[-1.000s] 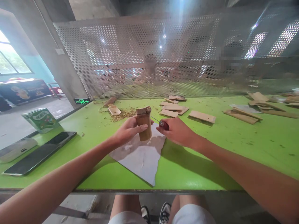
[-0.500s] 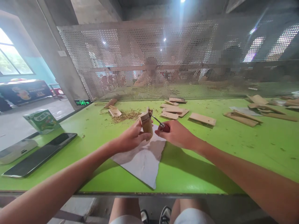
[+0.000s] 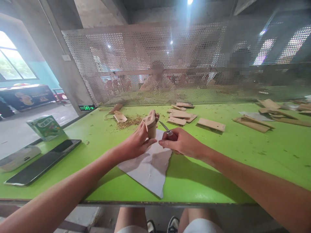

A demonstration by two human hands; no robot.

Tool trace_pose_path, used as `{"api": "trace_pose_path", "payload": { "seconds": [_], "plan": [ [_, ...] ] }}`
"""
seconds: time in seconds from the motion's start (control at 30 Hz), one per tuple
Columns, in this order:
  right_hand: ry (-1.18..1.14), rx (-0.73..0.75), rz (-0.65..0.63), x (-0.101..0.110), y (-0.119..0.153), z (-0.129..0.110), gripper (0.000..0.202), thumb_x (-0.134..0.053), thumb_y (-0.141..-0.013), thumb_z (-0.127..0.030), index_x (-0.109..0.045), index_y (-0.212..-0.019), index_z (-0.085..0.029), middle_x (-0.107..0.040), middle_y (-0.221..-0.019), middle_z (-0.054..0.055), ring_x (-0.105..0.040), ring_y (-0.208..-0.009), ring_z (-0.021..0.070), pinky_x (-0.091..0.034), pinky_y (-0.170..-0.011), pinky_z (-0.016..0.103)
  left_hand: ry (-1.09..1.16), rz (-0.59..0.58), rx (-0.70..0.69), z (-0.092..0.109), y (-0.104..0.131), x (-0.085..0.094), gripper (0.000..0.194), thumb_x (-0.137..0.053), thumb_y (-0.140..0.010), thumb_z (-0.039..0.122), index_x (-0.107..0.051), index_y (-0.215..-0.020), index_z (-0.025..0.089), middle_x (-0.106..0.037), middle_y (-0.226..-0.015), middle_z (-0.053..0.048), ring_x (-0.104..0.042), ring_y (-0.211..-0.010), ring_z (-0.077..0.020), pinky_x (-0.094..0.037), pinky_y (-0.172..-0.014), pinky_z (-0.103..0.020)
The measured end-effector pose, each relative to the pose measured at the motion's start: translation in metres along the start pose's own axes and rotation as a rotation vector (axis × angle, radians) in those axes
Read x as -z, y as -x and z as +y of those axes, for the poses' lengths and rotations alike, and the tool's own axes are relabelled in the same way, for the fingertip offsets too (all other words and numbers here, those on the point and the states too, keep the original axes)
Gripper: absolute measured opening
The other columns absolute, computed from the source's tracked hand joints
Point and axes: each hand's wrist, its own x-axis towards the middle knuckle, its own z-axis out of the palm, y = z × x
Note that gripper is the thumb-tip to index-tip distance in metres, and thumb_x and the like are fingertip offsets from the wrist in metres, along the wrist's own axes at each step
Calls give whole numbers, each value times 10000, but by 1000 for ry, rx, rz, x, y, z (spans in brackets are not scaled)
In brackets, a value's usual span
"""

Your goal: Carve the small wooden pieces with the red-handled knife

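Head view: curved, rough-edged bamboo piece (image 3: 152,129)

Over on the left, a green carton (image 3: 45,127) stands behind a dark phone (image 3: 43,161), perforated metal screen (image 3: 155,64) rising at the back.

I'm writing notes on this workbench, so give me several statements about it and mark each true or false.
The left hand holds a wooden piece. True.
The right hand is empty. False: it grips a tool with a dark red handle.
The white paper lies on the green table. True.
The green box stands to the right of the paper. False: it stands to the left.
Shavings lie scattered on the table. True.
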Motion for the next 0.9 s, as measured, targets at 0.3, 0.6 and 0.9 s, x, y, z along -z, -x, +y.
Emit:
{"api": "trace_pose_path", "payload": {
  "seconds": [0.3, 0.6, 0.9],
  "plan": [
    [-104, -26, -37, -1, 1, -1, 330, -692, -752, -456, -539, -674, -175, -362, -425, -92, -296, -386, 60, -202, -410, 237, -93, -65, -35, -6, 0, 1, 728, -553, -887, 354, -160, -1475, 183, -302, -1465, -234, -301, -1368, -387, -381, -1053, -568],
    [-202, -10, -92, -1, 0, 7, 318, -649, -798, -442, -562, -669, -165, -409, -391, -85, -304, -340, 55, -217, -372, 214, -95, -16, 1, -4, -3, 3, 579, -578, -871, 405, -350, -1342, 158, -315, -1413, -198, -359, -1316, -376, -524, -939, -509],
    [-213, 13, -97, -8, 0, 12, 357, -650, -802, -418, -503, -591, -170, -409, -399, -77, -328, -364, 58, -245, -394, 220, -245, -47, -12, -1, -5, 5, 290, -591, -867, 367, -521, -1042, 145, -500, -1133, -145, -529, -1049, -291, -483, -914, -467]
  ]
}}
